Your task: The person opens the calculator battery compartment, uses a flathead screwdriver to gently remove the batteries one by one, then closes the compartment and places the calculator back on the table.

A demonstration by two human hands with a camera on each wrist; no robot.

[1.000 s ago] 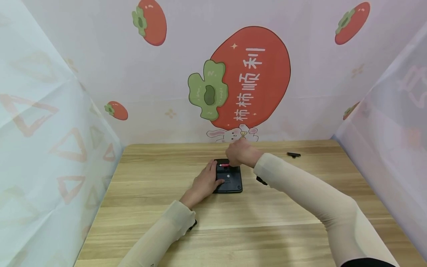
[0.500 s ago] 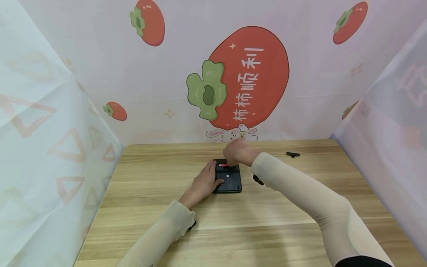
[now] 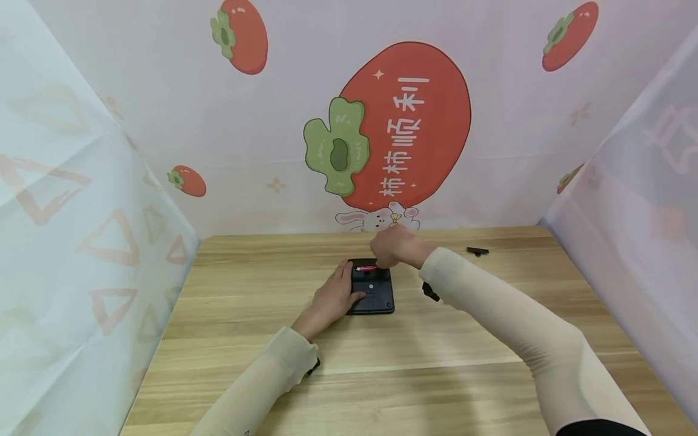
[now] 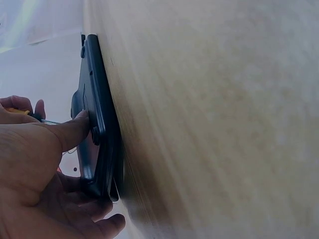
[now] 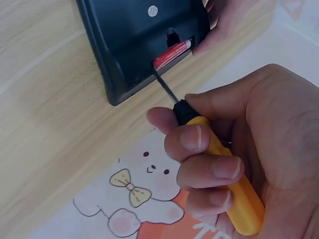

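A black calculator (image 3: 376,303) lies face down near the table's back edge, its battery bay uncovered. A red battery (image 5: 172,54) sits in the bay, slightly slanted. My left hand (image 3: 332,295) holds the calculator by its left side; in the left wrist view the thumb (image 4: 75,130) presses on its back and the other fingers lie at the edge. In my right hand (image 3: 397,245) is a screwdriver (image 5: 244,201) with a yellow handle and black collar, fingers wrapped round it. Its metal tip is right at the near end of the battery.
A small black battery cover (image 3: 477,251) lies on the wooden table (image 3: 436,375), right of the calculator. Behind the table stands a printed backdrop (image 3: 262,181), with white fabric walls on both sides.
My right hand shifted slightly left, then back to the right, and more of the red battery shows now. The left hand and the calculator have stayed in place.
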